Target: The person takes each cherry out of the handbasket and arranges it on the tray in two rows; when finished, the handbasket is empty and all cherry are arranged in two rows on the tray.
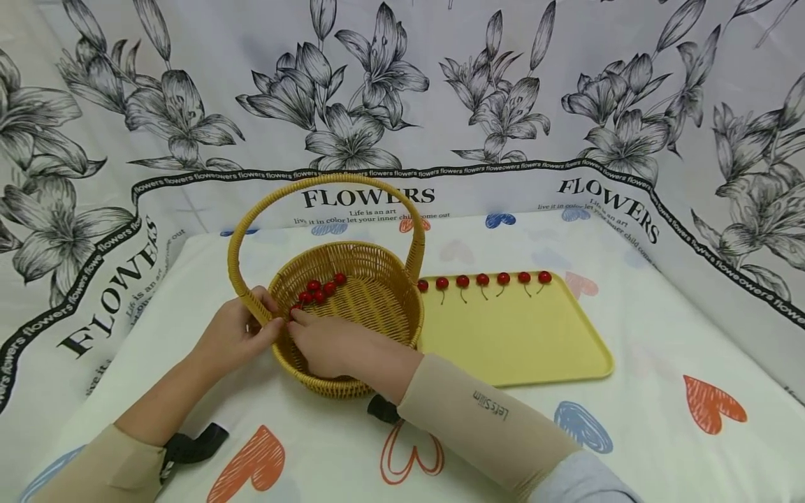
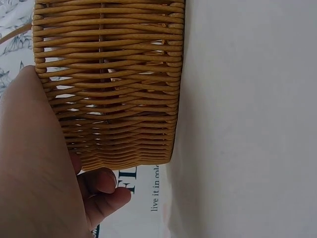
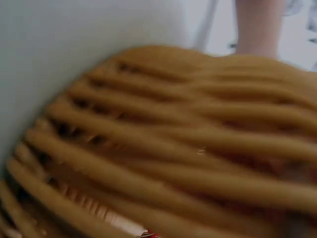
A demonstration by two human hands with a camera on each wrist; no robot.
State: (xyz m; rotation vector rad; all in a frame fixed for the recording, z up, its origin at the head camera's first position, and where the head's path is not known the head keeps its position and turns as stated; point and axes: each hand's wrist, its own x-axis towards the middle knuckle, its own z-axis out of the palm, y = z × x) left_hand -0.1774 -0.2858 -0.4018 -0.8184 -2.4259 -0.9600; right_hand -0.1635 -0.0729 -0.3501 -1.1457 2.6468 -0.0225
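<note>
A yellow-brown wicker basket (image 1: 352,384) with a tall arched handle (image 1: 327,179) stands on the cloth. My left hand (image 1: 237,334) grips it at the left rim, by the foot of the handle; in the left wrist view its fingers (image 2: 106,198) curl beside the woven wall. Reaching over the near rim, my right hand (image 1: 333,346) is down inside the basket, fingertips by the left wall. Several red cherries (image 1: 319,296) lie along that wall, and one cherry (image 1: 295,307) shows right at those fingertips. I cannot tell whether the right fingers pinch it.
Right of the basket, partly behind its rim, lies a yellow tray (image 1: 509,335). Several cherries with stems, one of them this cherry (image 1: 482,279), line its far edge. A heart-patterned white cloth (image 1: 654,433) covers the table, with a flower-printed curtain (image 1: 478,126) behind.
</note>
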